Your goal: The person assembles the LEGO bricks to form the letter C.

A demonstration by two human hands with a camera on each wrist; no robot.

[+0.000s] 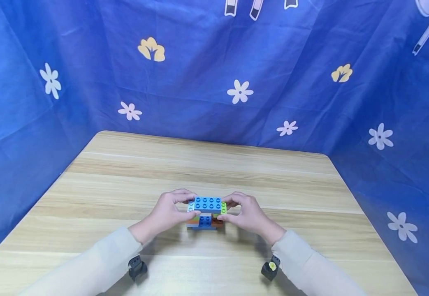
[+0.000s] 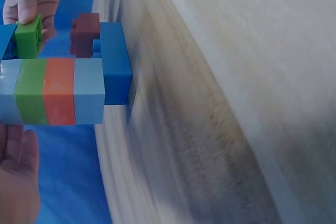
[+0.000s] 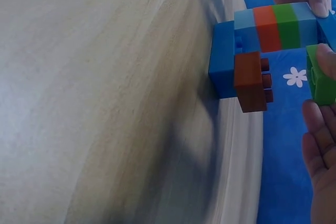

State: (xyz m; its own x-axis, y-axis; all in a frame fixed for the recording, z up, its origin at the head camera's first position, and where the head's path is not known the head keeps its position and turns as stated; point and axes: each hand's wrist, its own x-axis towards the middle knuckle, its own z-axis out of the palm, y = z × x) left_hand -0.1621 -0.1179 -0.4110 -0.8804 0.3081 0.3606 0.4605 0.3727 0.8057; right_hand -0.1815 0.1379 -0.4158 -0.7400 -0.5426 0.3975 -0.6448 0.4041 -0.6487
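A toy building-brick structure stands on the table, with a blue base brick at the bottom. Its left column runs light blue, orange, green and, on top, light blue. A brown brick sits on the right of the base. Across the top lies a blue eight-stud brick. At the left end, my left hand pinches the upper light blue brick between thumb and fingers. On the other side my right hand pinches a lime green brick, which is apart from the brown one below.
The wooden table carries the structure near its middle front. A blue curtain with white flowers surrounds the back and sides. Dark wrist cameras hang under both cuffs.
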